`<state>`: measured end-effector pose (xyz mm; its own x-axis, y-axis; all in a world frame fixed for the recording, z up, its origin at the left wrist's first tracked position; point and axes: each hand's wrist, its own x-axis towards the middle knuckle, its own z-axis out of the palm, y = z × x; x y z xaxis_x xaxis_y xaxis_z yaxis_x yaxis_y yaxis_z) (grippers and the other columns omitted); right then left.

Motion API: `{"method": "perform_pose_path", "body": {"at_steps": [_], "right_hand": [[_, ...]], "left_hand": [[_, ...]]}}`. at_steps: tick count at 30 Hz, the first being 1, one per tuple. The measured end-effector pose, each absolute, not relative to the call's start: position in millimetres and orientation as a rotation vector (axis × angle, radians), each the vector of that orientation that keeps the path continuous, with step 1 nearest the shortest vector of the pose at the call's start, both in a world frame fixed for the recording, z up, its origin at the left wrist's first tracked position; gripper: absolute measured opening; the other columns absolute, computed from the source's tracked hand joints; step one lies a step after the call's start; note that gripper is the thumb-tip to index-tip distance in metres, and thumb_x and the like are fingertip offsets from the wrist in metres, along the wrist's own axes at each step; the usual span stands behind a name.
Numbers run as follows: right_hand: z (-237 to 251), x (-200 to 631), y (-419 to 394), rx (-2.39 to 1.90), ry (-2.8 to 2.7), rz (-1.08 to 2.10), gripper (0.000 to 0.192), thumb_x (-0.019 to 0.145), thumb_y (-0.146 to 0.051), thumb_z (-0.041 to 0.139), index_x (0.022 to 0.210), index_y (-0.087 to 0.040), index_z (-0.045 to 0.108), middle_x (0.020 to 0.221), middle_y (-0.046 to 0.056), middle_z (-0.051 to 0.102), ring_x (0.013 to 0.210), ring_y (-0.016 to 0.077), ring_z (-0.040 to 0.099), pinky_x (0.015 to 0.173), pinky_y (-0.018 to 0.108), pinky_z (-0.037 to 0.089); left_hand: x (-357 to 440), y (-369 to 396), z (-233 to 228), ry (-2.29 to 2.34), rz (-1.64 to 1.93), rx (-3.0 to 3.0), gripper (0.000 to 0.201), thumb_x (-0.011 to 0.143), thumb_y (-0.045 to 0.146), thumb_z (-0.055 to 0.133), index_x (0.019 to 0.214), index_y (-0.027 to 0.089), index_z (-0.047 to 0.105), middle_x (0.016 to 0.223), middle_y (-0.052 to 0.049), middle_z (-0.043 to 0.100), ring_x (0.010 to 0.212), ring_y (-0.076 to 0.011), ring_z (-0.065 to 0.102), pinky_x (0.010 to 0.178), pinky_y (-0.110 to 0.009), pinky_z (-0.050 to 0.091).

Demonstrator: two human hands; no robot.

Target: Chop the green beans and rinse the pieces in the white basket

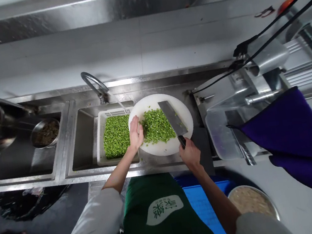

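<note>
A heap of chopped green vegetable [158, 126] lies on a round white cutting board [161, 150]. My right hand [190, 153] is wrapped round the black handle of a cleaver [173, 117], whose broad blade rests at the heap's right side. At the left edge of the heap, my left hand [136, 133] is held flat with its fingers stretched out, the palm side against the green pieces. Just left of the board, a white plastic basket [99, 141] full of more chopped greens [116, 136] sits in the sink.
A faucet [95, 87] rises behind the basket. Further left, a metal bowl [45, 133] of dark food stands at another sink [18, 161]. To the right are a clear plastic bin [220, 138] with a second knife [244, 147], and a hanging purple cloth [294, 143]. A blue crate [202, 204] is below.
</note>
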<state>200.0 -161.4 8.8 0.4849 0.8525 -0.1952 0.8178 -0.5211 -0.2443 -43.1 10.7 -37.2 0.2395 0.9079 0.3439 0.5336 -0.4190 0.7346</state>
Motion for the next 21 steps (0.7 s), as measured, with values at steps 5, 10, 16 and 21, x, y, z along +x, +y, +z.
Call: {"method": "perform_pose_path", "body": {"at_steps": [5,10,16,21], "right_hand": [[29.1,187.6,-146.8,-2.304,-1.881,0.391,0.038,0.103,-0.024,0.061,0.138,-0.011,0.067,0.12,0.018,0.08,0.104,0.0287,0.077,0.08,0.031,0.051],[41.3,159.0,-130.9,-2.034,-2.33,0.497,0.029,0.099,-0.018,0.066,0.127,-0.015,0.073,0.114,0.017,0.079,0.104,0.0271,0.075,0.081,0.03,0.051],[22.9,178.3,-144.2,-1.742,-2.529,0.352,0.034,0.096,-0.017,0.063,0.128,-0.014,0.076,0.108,0.015,0.081,0.1,0.0266,0.076,0.081,0.03,0.052],[9.8,239.3,-177.5,-1.889,-2.192,0.257,0.034,0.094,-0.03,0.062,0.12,-0.017,0.079,0.104,0.013,0.083,0.089,0.0258,0.077,0.075,0.031,0.052]], "left_hand": [[-19.0,-22.4,20.6,0.59,0.66,2.671,0.078,0.112,0.055,0.042,0.178,0.014,0.029,0.181,-0.017,0.033,0.172,-0.0337,0.026,0.143,-0.059,0.013],[-36.5,-27.5,20.9,0.511,0.249,2.79,0.106,0.1,0.071,0.054,0.177,0.004,0.026,0.182,-0.023,0.021,0.172,-0.0385,0.024,0.142,-0.062,0.003],[-130.2,-12.2,-10.4,0.879,-0.015,2.661,0.109,0.096,0.066,0.059,0.178,0.005,0.022,0.183,-0.022,0.022,0.172,-0.0378,0.023,0.141,-0.059,-0.001],[-192.4,13.1,-31.6,1.403,-0.213,2.401,0.101,0.091,0.046,0.064,0.174,0.0,0.03,0.183,-0.024,0.018,0.173,-0.0415,0.018,0.139,-0.069,0.002]]}}
